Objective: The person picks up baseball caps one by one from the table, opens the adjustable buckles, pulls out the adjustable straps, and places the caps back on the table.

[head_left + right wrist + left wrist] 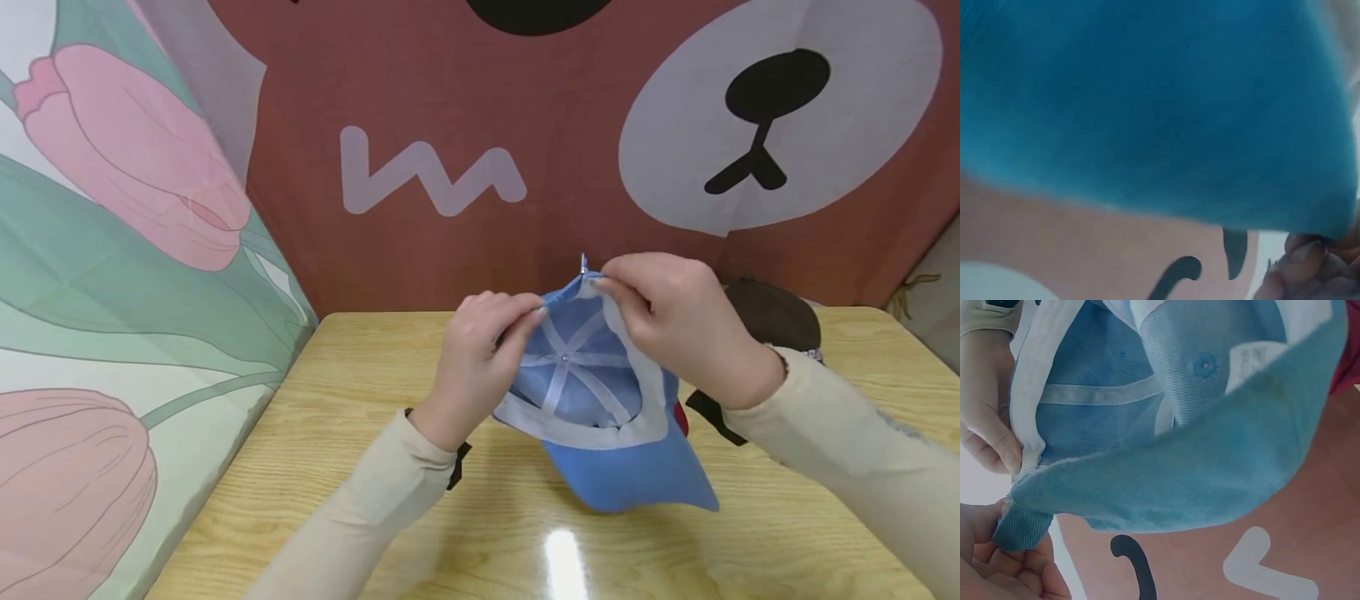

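A blue baseball cap [630, 471] hangs above the table, its brim down and its inside turned toward me. White seam tape and a white sweatband line the inside. My left hand [487, 354] pinches the cap's back strap between thumb and fingers. With thumb and index finger, my right hand [682, 321] grips the back edge beside a small metal buckle [583, 268]. In the left wrist view the blue strap end [1022, 528] sticks out from the pinching fingers. Blurred blue cloth [1166, 125] fills most of the right wrist view, hiding much of the hands there.
A dark brown cap [772, 317] lies on the wooden table [360, 400] behind my right wrist. Something red [681, 417] shows partly behind the blue cap. A bear-print cloth [450, 258] hangs behind the table, and a tulip-print cloth [210, 333] hangs at the left.
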The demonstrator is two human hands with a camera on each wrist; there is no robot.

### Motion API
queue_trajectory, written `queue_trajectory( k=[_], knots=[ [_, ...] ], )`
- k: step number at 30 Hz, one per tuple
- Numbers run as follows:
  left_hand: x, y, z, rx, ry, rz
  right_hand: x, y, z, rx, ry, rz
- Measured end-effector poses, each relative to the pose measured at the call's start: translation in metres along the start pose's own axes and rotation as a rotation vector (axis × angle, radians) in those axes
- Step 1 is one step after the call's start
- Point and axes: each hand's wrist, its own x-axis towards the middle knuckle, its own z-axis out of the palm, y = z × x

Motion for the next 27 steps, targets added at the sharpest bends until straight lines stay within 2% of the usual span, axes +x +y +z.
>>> queue_trajectory(
  k=[4,6,13,19,27],
  knots=[
    [-0.0021,-0.0024,0.0007,-0.002,0.013,-0.019,0.0007,0.0011,0.0015,-0.086,0.002,-0.09],
    [-0.0025,-0.003,0.0014,-0.004,0.022,-0.025,0.0013,0.0014,0.0021,-0.104,0.007,-0.106],
    [-0.007,-0.0057,0.0051,0.007,0.051,-0.001,0.0031,-0.0005,0.0043,-0.015,0.003,0.009],
    [-0.0071,-0.0055,0.0051,-0.022,0.072,-0.02,0.0019,0.0002,0.0045,-0.063,0.001,-0.024],
    [-0.0081,-0.0024,0.0048,-0.045,0.068,-0.028,0.0007,-0.0013,0.0041,-0.036,-0.006,0.034]
  ],
)
